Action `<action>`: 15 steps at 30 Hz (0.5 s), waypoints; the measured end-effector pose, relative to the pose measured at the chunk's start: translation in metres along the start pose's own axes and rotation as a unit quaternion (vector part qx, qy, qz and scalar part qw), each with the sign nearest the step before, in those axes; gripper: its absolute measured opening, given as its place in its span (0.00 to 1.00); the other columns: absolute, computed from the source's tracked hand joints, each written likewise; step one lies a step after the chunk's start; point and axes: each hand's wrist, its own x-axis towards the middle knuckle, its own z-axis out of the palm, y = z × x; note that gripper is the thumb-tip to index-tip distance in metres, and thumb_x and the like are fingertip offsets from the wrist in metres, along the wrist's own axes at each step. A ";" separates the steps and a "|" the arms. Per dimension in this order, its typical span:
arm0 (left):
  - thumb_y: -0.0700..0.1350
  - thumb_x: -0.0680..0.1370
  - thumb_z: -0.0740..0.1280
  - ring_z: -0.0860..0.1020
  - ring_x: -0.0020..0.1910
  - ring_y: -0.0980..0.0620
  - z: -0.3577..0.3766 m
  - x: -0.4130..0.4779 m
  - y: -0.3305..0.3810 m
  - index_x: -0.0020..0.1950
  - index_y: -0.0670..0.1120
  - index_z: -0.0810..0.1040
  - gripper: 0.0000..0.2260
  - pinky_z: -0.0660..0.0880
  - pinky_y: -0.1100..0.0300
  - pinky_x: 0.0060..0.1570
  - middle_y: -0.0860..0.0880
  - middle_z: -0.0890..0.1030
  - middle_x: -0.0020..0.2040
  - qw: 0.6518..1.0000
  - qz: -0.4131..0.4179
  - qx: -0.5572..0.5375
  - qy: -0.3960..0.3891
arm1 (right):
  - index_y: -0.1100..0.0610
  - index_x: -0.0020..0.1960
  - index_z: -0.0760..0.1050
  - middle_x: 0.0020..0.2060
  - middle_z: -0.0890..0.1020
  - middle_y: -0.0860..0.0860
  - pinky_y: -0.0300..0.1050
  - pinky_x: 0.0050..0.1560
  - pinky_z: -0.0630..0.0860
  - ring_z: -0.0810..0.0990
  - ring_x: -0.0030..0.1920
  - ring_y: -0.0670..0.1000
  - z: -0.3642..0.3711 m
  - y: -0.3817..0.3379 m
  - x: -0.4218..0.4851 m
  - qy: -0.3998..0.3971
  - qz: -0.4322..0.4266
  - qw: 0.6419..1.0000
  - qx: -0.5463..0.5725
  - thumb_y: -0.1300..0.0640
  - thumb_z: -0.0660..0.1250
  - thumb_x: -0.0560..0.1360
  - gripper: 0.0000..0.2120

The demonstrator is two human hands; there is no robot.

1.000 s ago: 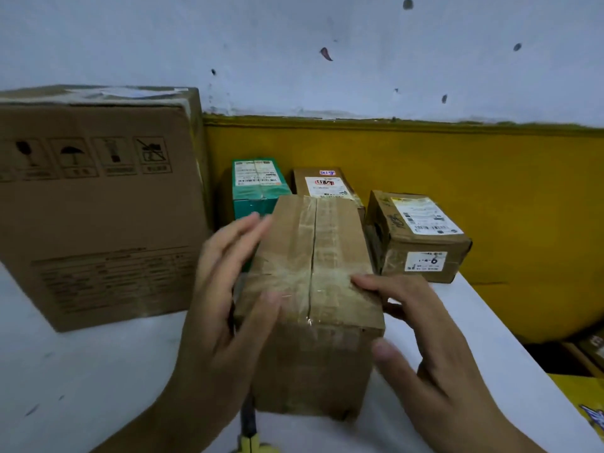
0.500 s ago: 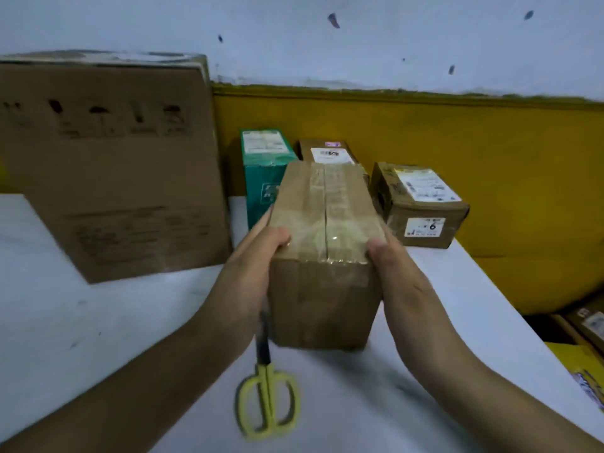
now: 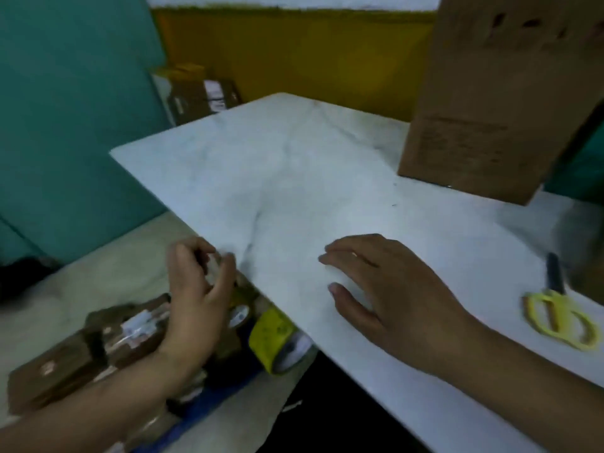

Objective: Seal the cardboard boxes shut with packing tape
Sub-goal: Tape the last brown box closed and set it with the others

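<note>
My left hand (image 3: 196, 295) reaches down past the left edge of the white table (image 3: 294, 191), over a heap of brown taped parcels (image 3: 98, 341). Its fingers and thumb curl round something small and brown at the top of the heap; blur hides what it is, though it looks like a small box. A yellowish roll of packing tape (image 3: 274, 335) lies under the table edge beside that hand, with a second roll (image 3: 238, 317) behind it. Over the bare tabletop hovers my right hand (image 3: 376, 289), fingers spread and relaxed, holding nothing.
Yellow-handled scissors (image 3: 562, 318) lie on the table at the right. A tall cardboard box (image 3: 490, 103) stands at the table's back right. More parcels (image 3: 202, 96) sit on the floor beyond the far corner, between a teal panel (image 3: 72, 109) and the yellow wall.
Both hands have let go of the taped box, which is out of view. The view has swung left and down. My left hand now reaches into the parcel heap beside the table.
</note>
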 end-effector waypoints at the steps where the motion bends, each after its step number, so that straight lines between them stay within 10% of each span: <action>1: 0.63 0.78 0.63 0.72 0.45 0.47 -0.005 -0.007 -0.006 0.50 0.50 0.68 0.17 0.71 0.48 0.47 0.43 0.72 0.48 0.997 -0.075 -0.017 -0.024 | 0.55 0.62 0.78 0.59 0.79 0.49 0.46 0.60 0.73 0.77 0.58 0.50 0.012 -0.009 0.015 -0.015 0.004 0.999 0.030 0.48 0.58 0.79 0.18; 5: 0.64 0.73 0.65 0.80 0.58 0.47 -0.008 -0.024 -0.001 0.65 0.48 0.72 0.27 0.77 0.50 0.59 0.46 0.81 0.58 0.901 -0.318 -0.195 -0.222 | 0.56 0.62 0.77 0.58 0.77 0.48 0.50 0.61 0.73 0.75 0.59 0.49 0.047 -0.029 0.050 -0.069 0.073 0.977 0.190 0.48 0.57 0.78 0.19; 7: 0.60 0.76 0.66 0.81 0.59 0.55 -0.004 -0.031 -0.001 0.67 0.51 0.75 0.22 0.77 0.56 0.61 0.53 0.83 0.59 0.865 -0.282 -0.252 -0.331 | 0.56 0.62 0.77 0.58 0.77 0.48 0.48 0.62 0.72 0.75 0.60 0.48 0.060 -0.026 0.049 -0.063 0.068 0.977 0.192 0.49 0.57 0.78 0.19; 12: 0.43 0.80 0.66 0.77 0.23 0.55 -0.012 -0.029 0.017 0.59 0.40 0.79 0.11 0.76 0.63 0.24 0.46 0.81 0.32 0.842 -0.273 -0.220 -0.411 | 0.53 0.61 0.78 0.57 0.79 0.45 0.36 0.60 0.71 0.75 0.58 0.43 0.053 -0.014 0.038 -0.046 0.095 0.970 0.221 0.53 0.57 0.81 0.14; 15: 0.45 0.80 0.67 0.80 0.26 0.57 -0.028 -0.017 0.036 0.51 0.43 0.82 0.07 0.76 0.66 0.28 0.49 0.82 0.31 0.852 -0.265 -0.123 -0.434 | 0.50 0.61 0.80 0.56 0.81 0.43 0.36 0.59 0.73 0.77 0.58 0.39 0.047 -0.019 0.039 -0.061 0.108 0.954 0.272 0.53 0.61 0.82 0.12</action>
